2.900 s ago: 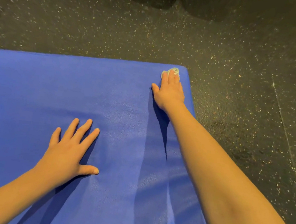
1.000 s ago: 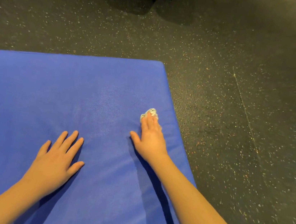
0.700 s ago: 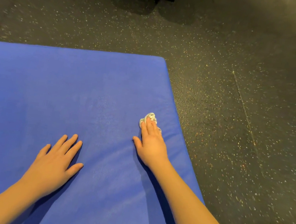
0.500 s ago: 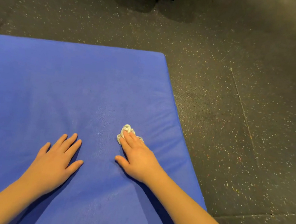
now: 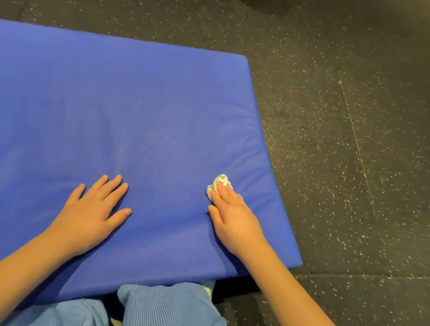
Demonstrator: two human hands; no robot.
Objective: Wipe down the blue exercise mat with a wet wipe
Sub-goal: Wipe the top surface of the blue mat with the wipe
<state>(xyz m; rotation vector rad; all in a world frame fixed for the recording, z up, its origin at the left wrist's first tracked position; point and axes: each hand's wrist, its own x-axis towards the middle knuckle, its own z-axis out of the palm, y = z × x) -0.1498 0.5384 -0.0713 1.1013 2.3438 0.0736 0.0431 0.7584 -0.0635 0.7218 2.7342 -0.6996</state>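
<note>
Under the right fingertips: the wet wipe (image 5: 219, 184) lay bunched in a small white wad, pressed onto the blue mat (image 5: 108, 94), its far end poking out past the fingers.
Right hand: the right hand (image 5: 236, 220) lay flat with its fingers straight and close together and the thumb out toward the other hand. It pinned the wipe rather than gripping it.
Left hand: the left hand (image 5: 89, 214) lay palm down on the mat with its fingers spread, holding nothing. It had kept its place, well to the left of the right hand.
Change: the right hand had dragged the wipe from the mat's far right corner back toward the body, swung in toward the left hand, then gone out again.
Position: hand and wipe sat close to the near right corner, with the speckled floor (image 5: 369, 183) off to their right and the blue trousers (image 5: 166, 318) below the wrists.
Meaning: the strip along the right edge looked covered. The broad area ahead of the left hand and to its left probably remained to be wiped.
Caution: so small a wad cleaned only a narrow track, so the strokes probably needed to overlap.
</note>
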